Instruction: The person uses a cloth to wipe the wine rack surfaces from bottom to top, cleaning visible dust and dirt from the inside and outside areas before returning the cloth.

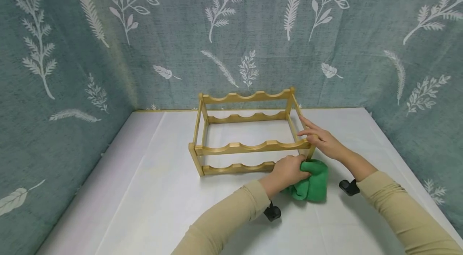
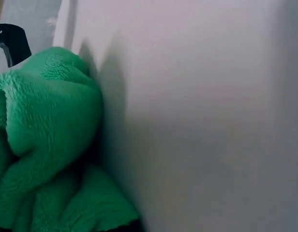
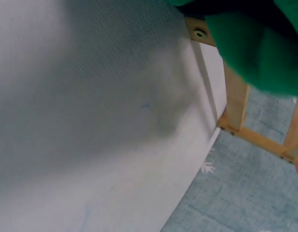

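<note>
Cloth (image 1: 315, 182) bunches in the left hand's (image 1: 287, 170) grip, toward 4 o'clock. The rack (image 1: 235, 148) runs long from 9 to 3 o'clock; the right hand (image 1: 324, 141), loosely spread, touches its 3 o'clock end.

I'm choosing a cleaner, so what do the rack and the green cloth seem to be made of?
The rack looks like wood or bamboo, smooth and perhaps varnished: its bars are yellow-tan, but the grain is too faint to say which. The green cloth looks like plush fleece or microfiber, soft and matte: the left wrist view shows fuzzy pile and thick folds.
</note>
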A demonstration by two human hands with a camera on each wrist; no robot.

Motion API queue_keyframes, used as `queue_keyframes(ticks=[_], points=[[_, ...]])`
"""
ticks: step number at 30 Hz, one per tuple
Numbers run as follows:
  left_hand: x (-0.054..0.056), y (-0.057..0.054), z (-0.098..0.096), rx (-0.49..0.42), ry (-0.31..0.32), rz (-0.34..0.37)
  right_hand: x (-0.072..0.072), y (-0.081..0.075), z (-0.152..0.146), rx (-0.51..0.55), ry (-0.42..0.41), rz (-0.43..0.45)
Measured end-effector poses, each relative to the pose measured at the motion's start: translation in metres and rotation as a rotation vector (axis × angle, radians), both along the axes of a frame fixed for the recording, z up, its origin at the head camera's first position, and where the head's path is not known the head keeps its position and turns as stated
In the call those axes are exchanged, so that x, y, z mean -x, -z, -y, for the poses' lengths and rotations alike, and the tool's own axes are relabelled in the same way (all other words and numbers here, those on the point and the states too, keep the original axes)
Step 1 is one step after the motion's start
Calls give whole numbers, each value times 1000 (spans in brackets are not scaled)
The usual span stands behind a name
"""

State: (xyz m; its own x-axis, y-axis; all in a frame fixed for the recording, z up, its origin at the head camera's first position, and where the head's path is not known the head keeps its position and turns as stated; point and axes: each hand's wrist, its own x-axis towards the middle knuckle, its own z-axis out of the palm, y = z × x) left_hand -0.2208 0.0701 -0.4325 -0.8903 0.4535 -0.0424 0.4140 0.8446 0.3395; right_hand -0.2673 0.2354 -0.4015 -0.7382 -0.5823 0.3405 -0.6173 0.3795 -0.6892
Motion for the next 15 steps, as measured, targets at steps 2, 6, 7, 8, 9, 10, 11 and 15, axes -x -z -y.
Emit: queue_keyframes(ticks=[2,6,7,8,9,10,11,15], points=[[0,2,6,-12,-40,23,1,-1,1,-1,-1,-6],[-2,5,23,-55,-101,30,3,-1,1,-2,2,12],[-3,6,27,-53,-112,28,3,-1,2,-4,5,17],[-3,6,32,-57,-118,23,3,0,2,-7,11,19],[-5,6,36,-52,-121,14,3,0,2,-9,15,25],[-6,5,39,-44,-122,8,2,0,2,-11,18,29],[-8,5,42,-35,-122,0,1,-1,2,-13,19,32],[-13,4,54,-34,-108,-32,-1,-1,2,-13,19,42]])
